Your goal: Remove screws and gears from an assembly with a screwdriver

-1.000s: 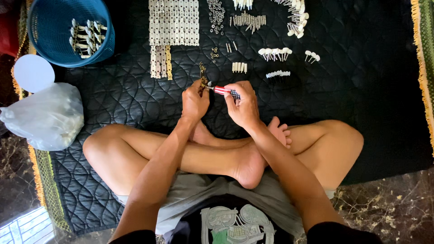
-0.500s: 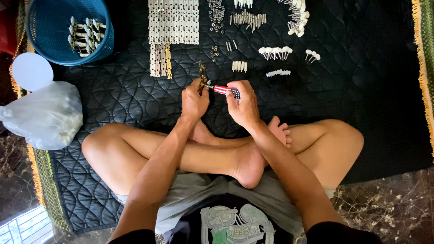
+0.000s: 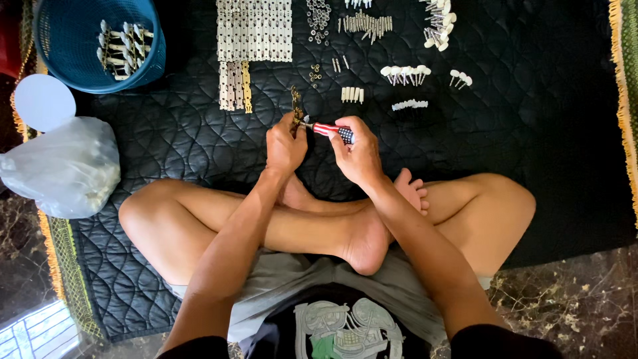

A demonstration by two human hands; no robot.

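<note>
A blue basket (image 3: 86,60) at the far left corner of the black quilted mat (image 3: 531,166) holds a clutch of pale assembled metal pieces (image 3: 123,48); just near of the basket lie a white round lid (image 3: 44,102) and a cloudy plastic bag (image 3: 63,166) with small parts inside. Toward the mat's middle, the left hand (image 3: 284,147) has its fingers pinched tight on a small brass part (image 3: 296,106), which sticks up beyond the fingertips. The right hand (image 3: 359,156) is closed around a short screwdriver (image 3: 329,130) with a red, white and blue handle, its tip touching the brass part. Rows of pale strips (image 3: 254,30), screws (image 3: 364,23) and white-capped pins (image 3: 405,72) line the mat's far edge; mottled stone floor (image 3: 571,312) shows past the mat's near edge
</note>
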